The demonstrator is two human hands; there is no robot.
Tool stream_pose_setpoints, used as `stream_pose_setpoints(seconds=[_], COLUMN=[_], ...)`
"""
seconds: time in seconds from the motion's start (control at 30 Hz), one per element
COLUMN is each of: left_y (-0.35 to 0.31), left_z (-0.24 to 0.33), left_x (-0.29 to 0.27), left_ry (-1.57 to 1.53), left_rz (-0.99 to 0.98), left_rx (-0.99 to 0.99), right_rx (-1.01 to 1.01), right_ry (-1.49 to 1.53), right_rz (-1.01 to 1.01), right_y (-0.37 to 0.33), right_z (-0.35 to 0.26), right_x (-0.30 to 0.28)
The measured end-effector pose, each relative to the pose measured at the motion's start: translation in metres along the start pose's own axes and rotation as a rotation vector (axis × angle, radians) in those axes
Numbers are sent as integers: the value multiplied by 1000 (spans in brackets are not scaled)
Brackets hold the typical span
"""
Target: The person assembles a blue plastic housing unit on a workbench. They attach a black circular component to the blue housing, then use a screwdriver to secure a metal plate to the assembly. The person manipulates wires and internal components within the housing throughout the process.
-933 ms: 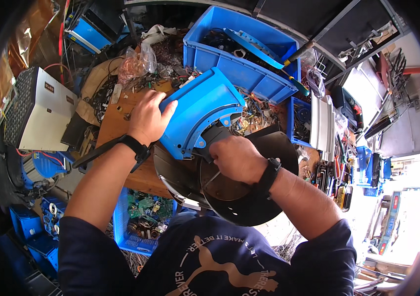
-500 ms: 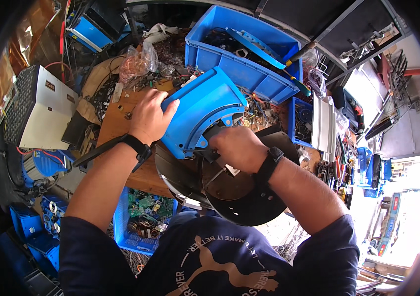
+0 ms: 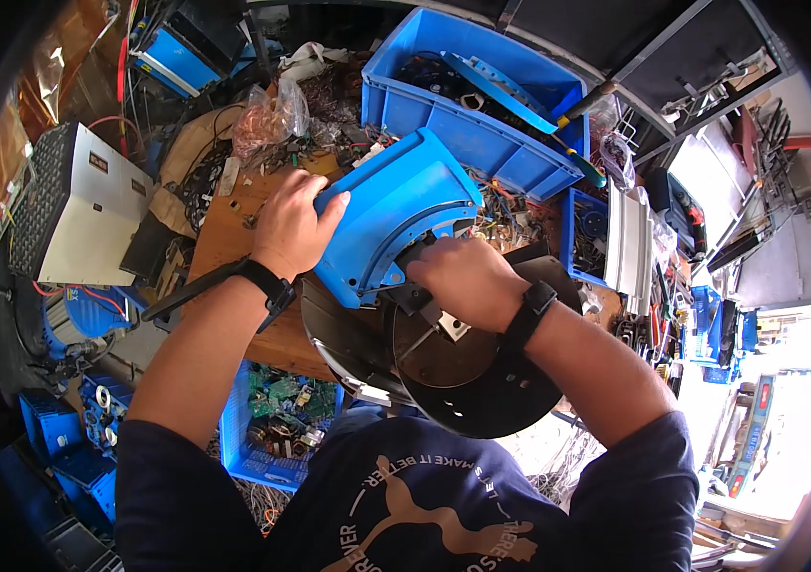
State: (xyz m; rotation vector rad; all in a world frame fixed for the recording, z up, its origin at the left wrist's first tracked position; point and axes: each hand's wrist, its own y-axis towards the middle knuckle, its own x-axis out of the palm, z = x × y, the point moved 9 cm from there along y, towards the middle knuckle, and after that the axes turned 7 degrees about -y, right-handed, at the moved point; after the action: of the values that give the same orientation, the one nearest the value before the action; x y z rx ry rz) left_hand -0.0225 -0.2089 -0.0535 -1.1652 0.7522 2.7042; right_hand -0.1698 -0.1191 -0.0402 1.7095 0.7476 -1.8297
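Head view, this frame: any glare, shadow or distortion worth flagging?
Head view: glare bleaches the lower right; head view: the black curved shell looks dim; head view: corners go black and edges bow toward the rim; head view: the left hand and blue housing look reasonably sharp.

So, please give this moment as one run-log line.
left grip: on blue housing; right grip: closed on dark part at housing's curved edge; nearby: black curved shell; beyond: blue crate
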Motion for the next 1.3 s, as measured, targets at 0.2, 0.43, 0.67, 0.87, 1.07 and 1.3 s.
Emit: stream_pose_setpoints(seconds=[0.2, 0.43, 0.67, 0.87, 1.07, 1.3], left_y=[-1, -1, 0, 0, 1, 0], left_z=[2, 3, 2, -1, -1, 1], left_x=[-1, 2, 2, 4, 4, 1], left_ry=[1, -70, -120, -132, -116, -121], left_rz=[-12, -55, -56, -63, -69, -67], left_rx=[-5, 16, 48, 23, -3, -9], right_rx=[-65, -37, -71, -110, -186, -233], right_ry=[-97, -165, -244, -269, -307, -333], right_rz=[56, -28, 35, 34, -83, -133], right_y=[-4, 1, 14, 30, 51, 66], right_z=[-2, -9, -15, -16, -19, -20], right_x=[-4, 3, -7, -6, -10, -13])
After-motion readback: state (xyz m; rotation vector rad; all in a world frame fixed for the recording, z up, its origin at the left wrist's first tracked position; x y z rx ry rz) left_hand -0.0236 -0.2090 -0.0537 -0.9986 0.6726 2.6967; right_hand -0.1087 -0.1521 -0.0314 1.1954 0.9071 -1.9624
